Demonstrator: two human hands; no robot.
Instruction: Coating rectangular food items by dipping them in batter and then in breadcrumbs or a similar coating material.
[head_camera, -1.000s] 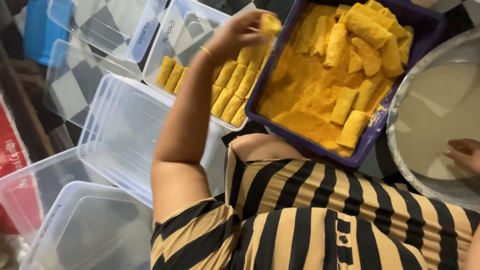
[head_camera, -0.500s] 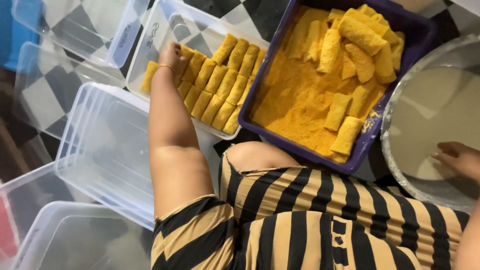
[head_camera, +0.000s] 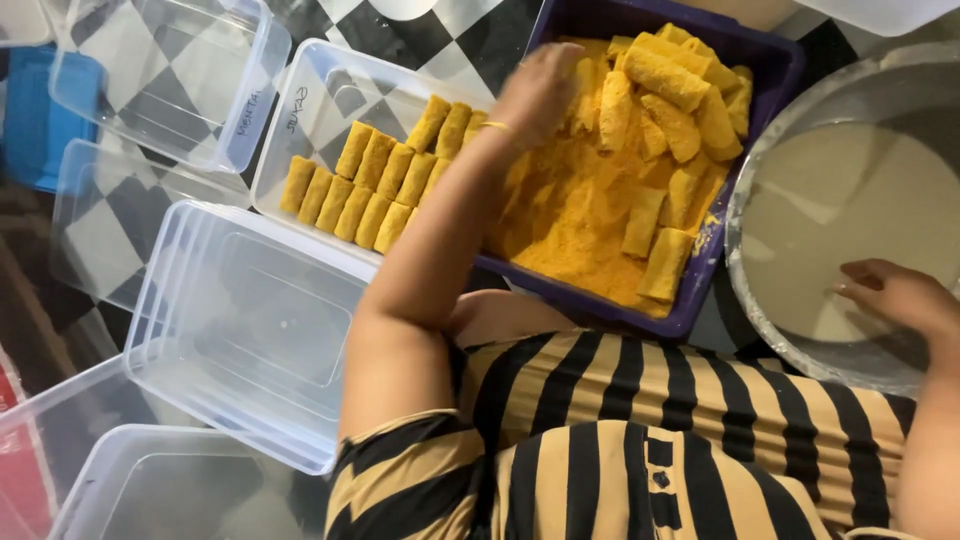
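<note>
Here the right hand rests on the rim of the metal bowl, fingers loosely spread toward the pale batter, holding nothing. The left hand reaches over the near corner of the purple tray, fingers curled down into the orange crumbs; whether it grips anything cannot be told. Just right of that hand, coated rolls lie piled in the tray. To its left, a clear tub holds two neat rows of rolls. Nearer than that tub sits a stack of empty tubs, on a chequered floor.
</note>
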